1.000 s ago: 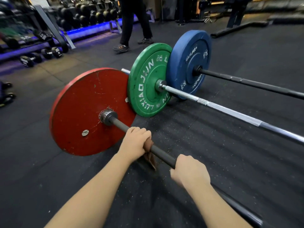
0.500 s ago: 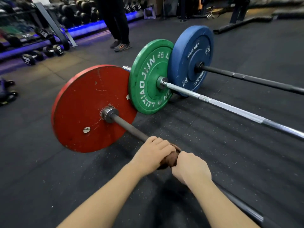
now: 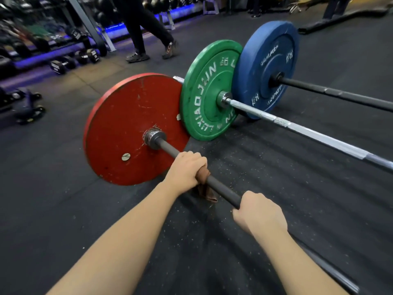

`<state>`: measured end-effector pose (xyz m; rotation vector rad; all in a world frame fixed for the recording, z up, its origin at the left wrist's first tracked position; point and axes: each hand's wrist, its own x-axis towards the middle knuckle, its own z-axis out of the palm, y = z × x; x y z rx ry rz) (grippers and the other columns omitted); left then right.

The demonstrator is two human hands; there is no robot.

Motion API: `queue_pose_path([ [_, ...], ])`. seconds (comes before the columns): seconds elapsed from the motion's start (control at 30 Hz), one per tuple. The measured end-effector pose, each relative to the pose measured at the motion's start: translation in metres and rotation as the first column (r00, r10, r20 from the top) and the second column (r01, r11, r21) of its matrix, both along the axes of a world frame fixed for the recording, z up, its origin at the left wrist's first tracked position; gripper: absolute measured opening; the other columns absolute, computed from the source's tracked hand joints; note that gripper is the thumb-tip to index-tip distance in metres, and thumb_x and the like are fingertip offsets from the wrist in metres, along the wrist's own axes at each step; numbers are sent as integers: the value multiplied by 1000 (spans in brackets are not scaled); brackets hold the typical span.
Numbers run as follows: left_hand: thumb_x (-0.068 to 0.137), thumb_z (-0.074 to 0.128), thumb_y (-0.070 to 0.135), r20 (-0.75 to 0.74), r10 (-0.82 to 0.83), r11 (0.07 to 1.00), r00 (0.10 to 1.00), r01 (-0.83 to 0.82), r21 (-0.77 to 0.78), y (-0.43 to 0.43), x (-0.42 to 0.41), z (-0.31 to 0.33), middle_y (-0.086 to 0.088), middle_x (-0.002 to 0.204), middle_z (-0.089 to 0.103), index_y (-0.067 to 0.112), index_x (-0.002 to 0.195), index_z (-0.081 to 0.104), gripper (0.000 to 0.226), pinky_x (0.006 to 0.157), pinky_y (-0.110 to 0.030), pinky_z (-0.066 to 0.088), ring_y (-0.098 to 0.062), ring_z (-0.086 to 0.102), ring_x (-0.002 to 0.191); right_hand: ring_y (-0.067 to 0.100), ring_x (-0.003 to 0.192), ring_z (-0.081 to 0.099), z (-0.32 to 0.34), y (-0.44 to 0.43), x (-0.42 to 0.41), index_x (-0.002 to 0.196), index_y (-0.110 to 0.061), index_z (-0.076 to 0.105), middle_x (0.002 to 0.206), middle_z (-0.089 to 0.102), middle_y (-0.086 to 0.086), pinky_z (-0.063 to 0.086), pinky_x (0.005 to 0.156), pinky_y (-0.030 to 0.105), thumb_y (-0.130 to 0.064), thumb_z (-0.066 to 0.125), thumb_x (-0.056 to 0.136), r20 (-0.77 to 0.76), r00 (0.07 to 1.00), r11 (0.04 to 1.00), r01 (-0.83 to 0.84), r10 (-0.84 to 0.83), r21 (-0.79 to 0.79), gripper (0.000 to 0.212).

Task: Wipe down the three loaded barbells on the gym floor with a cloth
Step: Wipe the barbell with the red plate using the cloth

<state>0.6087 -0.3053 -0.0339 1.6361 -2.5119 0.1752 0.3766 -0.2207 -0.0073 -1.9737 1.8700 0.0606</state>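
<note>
The left hand (image 3: 187, 170) grips the brown cloth (image 3: 205, 184) around the nearest bar (image 3: 223, 191), whose shaft runs toward the red plate (image 3: 127, 128); the right hand (image 3: 258, 216) clamps the bar behind.

Blue strip lighting (image 3: 49, 56) is glowing beneath a dumbbell rack (image 3: 42, 42) at the left, while a person in dark trousers (image 3: 146, 28) is walking across the speckled black rubber floor (image 3: 287, 209).

Gym floor, from the wearer's view: the red plate (image 3: 131, 128) is seen from above and close by through a single wide-angle camera worn on the head, faced forward and down. Nearer than the plate, the left hand (image 3: 187, 169) and right hand (image 3: 258, 216) are framed; beyond it, the gym floor (image 3: 212, 33) is stretched away to the frame's top edge.
</note>
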Motion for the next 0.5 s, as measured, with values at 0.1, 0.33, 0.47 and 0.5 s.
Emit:
queue_pose_path([
  [0.1,57,71,7,-37,66,997,997,-67,-23,11,-11,-7,9,85,52,26,88,51,41,84,-33,38,-20,52,84,22,72,57,2,1,2,89,-22,48,77,53,-5,45,66,32,-37,54,94,-11,1000,1000,6,-6,-12,16],
  [0.33,58,81,16,-65,-9,997,998,4,-76,51,-61,-18,8,99,59,25,98,56,48,106,-41,37,-21,55,100,21,68,57,3,1,4,77,-23,44,76,55,-4,47,66,32,-28,54,89,-14,999,999,29,-29,-16,16],
  [0.47,63,78,16,-57,-173,981,983,166,-102,51,-55,-20,7,108,59,26,111,57,53,106,-38,33,-21,53,105,23,70,59,2,1,3,72,-24,40,76,55,-4,48,66,32,-30,53,89,-10,1000,999,27,-28,-24,22],
  [0.5,67,77,18,-30,-220,972,975,217,-91,46,-48,-18,6,109,59,26,114,57,52,102,-38,35,-21,53,104,24,70,58,1,1,2,72,-24,39,76,54,-4,47,66,32,-32,52,90,-11,1000,999,26,-26,-27,23],
])
